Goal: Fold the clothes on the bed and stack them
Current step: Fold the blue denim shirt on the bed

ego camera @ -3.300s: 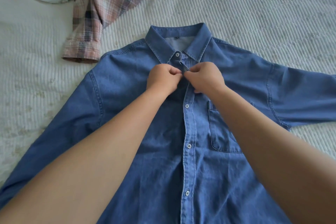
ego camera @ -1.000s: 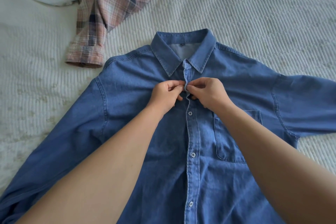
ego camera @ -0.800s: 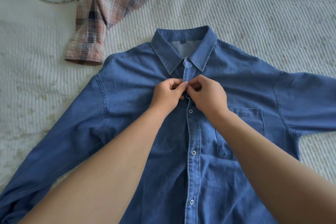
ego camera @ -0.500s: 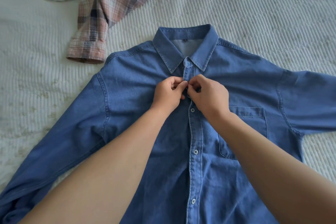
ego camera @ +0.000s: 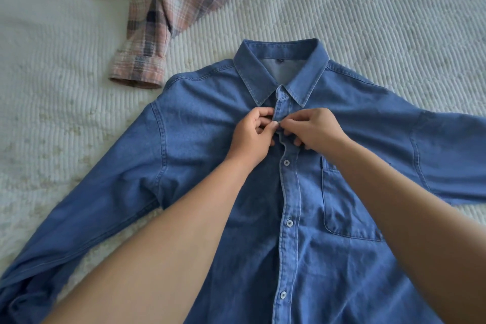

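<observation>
My left hand (ego camera: 252,137) and right hand (ego camera: 313,130) met at the placket just below the collar (ego camera: 281,68), each pinching the denim shirt (ego camera: 200,144) around a button hidden by my fingers. The shirt lay face up mid-bed (ego camera: 368,13), sleeves spread, with a plaid shirt (ego camera: 168,2) toward the far edge. Denim is soft but heavy; I judged shoulders and side seams the best places to grip when folding.
</observation>
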